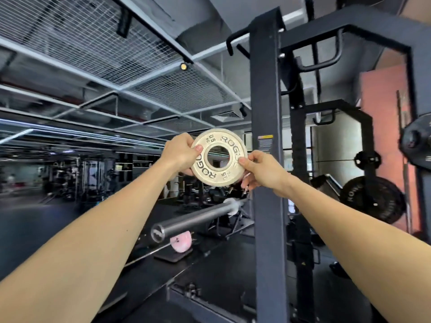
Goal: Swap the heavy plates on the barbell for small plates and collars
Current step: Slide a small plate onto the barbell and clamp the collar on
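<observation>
Both hands pinch a small white plate [218, 157] at arm's length in a gym: the left hand [180, 152] grips its left edge, thumb pressed flat on the face and fingers curled behind, while the right hand [261, 170] holds the lower right edge, thumb on the face and fingers tucked behind the rim. From the head camera, the plate stands nearly upright and faces the viewer, its round centre hole open, the word ROGUE printed twice around the ring along with small weight marks. It hangs in the air above and beyond the bare end of a grey barbell [193, 219], well apart from it; the sleeve of the bar points toward the camera with no plate on it. Just below the tip of the bar, a small pink disc [181, 241] sits on a thin rod over a dark flat pad on the black floor. A dark upright of a squat rack [265, 159] rises just right of the plate, partly behind the right hand. Farther right, a large black plate [370, 199] hangs on another rack near an orange wall.
</observation>
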The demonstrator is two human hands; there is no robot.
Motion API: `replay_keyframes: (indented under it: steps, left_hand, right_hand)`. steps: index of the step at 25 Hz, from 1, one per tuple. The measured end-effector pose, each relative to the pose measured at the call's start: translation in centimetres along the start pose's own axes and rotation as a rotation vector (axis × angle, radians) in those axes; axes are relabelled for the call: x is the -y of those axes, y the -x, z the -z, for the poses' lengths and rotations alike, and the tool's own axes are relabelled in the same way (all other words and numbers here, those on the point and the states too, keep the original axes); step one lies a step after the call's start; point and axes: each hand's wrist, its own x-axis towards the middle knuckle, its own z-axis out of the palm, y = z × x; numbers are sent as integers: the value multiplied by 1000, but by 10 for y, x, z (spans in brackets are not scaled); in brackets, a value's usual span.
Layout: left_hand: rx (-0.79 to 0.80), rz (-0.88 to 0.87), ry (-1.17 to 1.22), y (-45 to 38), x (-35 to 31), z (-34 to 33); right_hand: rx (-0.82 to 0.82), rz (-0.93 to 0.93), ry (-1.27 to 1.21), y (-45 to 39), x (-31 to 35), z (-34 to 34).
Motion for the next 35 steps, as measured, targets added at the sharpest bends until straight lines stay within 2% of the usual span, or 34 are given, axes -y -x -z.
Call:
replay_keyframes:
  steps: [7, 15, 23, 35]
  left_hand:
    - [-11, 75, 11, -37, 84, 55]
    - [-13, 89, 3, -92, 163, 53]
    - [71, 84, 55, -160, 211, 45]
    - [235, 7, 201, -181, 215, 5]
  right_hand:
    - [75, 30, 4, -55, -4, -95]
    - [100, 7, -6, -125, -44, -150]
    - [102, -15, 41, -183, -60, -171]
    - [-107, -128, 211, -164, -58, -158]
